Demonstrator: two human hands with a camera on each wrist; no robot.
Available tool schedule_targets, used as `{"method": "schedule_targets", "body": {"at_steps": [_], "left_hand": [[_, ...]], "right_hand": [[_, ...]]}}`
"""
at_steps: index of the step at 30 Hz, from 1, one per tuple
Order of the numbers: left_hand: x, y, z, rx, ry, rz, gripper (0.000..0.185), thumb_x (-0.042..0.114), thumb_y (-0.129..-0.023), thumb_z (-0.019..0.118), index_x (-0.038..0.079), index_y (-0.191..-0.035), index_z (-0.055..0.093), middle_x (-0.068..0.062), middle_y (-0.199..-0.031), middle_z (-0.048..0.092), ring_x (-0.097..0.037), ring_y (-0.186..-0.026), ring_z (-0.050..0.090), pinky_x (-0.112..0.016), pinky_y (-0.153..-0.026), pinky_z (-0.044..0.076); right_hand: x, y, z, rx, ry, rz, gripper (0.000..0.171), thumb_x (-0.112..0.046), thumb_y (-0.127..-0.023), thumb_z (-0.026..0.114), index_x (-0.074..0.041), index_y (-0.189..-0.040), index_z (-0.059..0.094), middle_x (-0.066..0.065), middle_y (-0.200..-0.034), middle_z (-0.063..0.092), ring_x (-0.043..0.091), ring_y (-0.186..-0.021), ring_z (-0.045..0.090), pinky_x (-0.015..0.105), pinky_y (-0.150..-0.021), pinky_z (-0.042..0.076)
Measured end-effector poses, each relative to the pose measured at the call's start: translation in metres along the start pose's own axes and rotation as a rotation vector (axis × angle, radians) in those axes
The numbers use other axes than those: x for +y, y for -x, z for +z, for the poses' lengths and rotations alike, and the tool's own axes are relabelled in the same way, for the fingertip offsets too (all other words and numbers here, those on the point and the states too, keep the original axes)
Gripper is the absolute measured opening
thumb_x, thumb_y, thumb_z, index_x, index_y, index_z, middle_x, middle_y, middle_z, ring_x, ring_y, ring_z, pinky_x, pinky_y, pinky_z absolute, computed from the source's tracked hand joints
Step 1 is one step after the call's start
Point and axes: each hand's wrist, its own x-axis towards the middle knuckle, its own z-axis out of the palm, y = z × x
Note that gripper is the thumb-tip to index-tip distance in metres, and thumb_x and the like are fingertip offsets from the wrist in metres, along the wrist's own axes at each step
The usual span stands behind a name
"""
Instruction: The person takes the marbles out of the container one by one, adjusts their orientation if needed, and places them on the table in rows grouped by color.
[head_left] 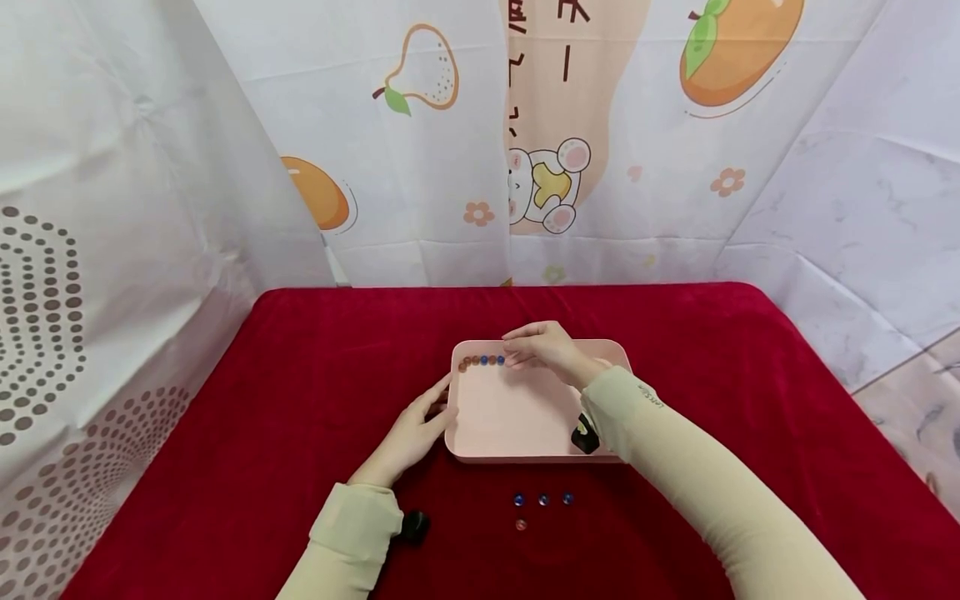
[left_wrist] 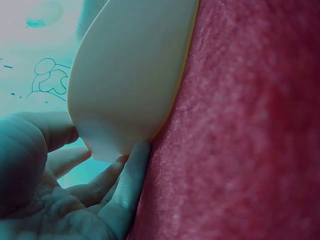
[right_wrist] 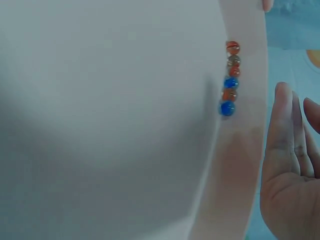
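Note:
A shallow pink tray (head_left: 517, 412) lies on the red cloth. My left hand (head_left: 412, 433) holds its left end, the thumb at the rim and the fingers along the outer wall. Inside, a row of orange and blue marbles (right_wrist: 230, 82) runs along the far wall from the far left corner. My right hand (head_left: 551, 346) is over the far rim, just right of the last blue marble (right_wrist: 227, 108). In the right wrist view its fingers are straight and close together, with nothing visible in the palm.
In front of the tray, three blue marbles (head_left: 543, 500) sit in a line on the red cloth (head_left: 337, 358), with one reddish marble (head_left: 521, 525) nearer to me. A black wrist device (head_left: 585, 435) overlaps the tray's near right part. A printed curtain (head_left: 450, 167) hangs behind the table.

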Motion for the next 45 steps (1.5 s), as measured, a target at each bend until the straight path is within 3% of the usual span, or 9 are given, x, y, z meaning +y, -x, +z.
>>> {"method": "schedule_targets", "body": {"at_steps": [9, 16, 29, 38, 45], "left_hand": [[0.003, 0.0, 0.0, -0.003, 0.007, 0.005, 0.058, 0.025, -0.101, 0.057, 0.022, -0.155, 0.035, -0.011, -0.142, 0.052, -0.028, -0.128, 0.053, -0.049, -0.106, 0.043], [0.002, 0.0, 0.0, -0.002, -0.005, 0.0, 0.058, 0.023, -0.102, 0.056, 0.021, -0.156, 0.035, -0.012, -0.142, 0.052, -0.028, -0.127, 0.053, -0.049, -0.106, 0.042], [0.004, 0.001, 0.001, 0.001, -0.017, -0.007, 0.058, 0.021, -0.102, 0.056, 0.022, -0.156, 0.034, -0.012, -0.143, 0.052, -0.029, -0.127, 0.053, -0.048, -0.105, 0.043], [0.004, 0.002, 0.0, -0.002, -0.014, 0.003, 0.058, 0.022, -0.102, 0.056, 0.021, -0.156, 0.034, -0.012, -0.145, 0.05, -0.028, -0.127, 0.053, -0.047, -0.103, 0.044], [0.003, 0.0, 0.0, -0.006, -0.015, 0.001, 0.058, 0.024, -0.102, 0.056, 0.022, -0.156, 0.034, -0.012, -0.145, 0.05, -0.028, -0.127, 0.053, -0.044, -0.101, 0.046]], "right_hand": [[0.013, -0.005, 0.003, -0.018, -0.034, 0.034, 0.035, -0.002, -0.096, 0.06, 0.012, -0.128, 0.059, 0.033, -0.116, 0.066, 0.015, -0.072, 0.072, 0.035, -0.078, 0.06], [0.015, -0.006, 0.007, -0.023, -0.058, 0.056, 0.037, -0.001, -0.096, 0.061, 0.013, -0.13, 0.057, 0.031, -0.112, 0.068, 0.017, -0.075, 0.073, 0.038, -0.079, 0.06], [0.025, -0.015, 0.011, -0.012, -0.077, 0.107, 0.035, 0.0, -0.096, 0.059, 0.014, -0.128, 0.058, 0.022, -0.099, 0.073, 0.015, -0.069, 0.071, 0.032, -0.073, 0.06], [0.028, -0.017, 0.012, 0.019, -0.097, 0.121, 0.033, 0.001, -0.095, 0.061, 0.014, -0.125, 0.06, 0.009, -0.082, 0.072, 0.012, -0.061, 0.068, 0.028, -0.066, 0.06], [0.029, -0.017, 0.014, 0.04, -0.099, 0.128, 0.031, 0.002, -0.094, 0.062, 0.014, -0.123, 0.061, 0.012, -0.086, 0.074, 0.011, -0.061, 0.068, 0.027, -0.066, 0.06]]}}
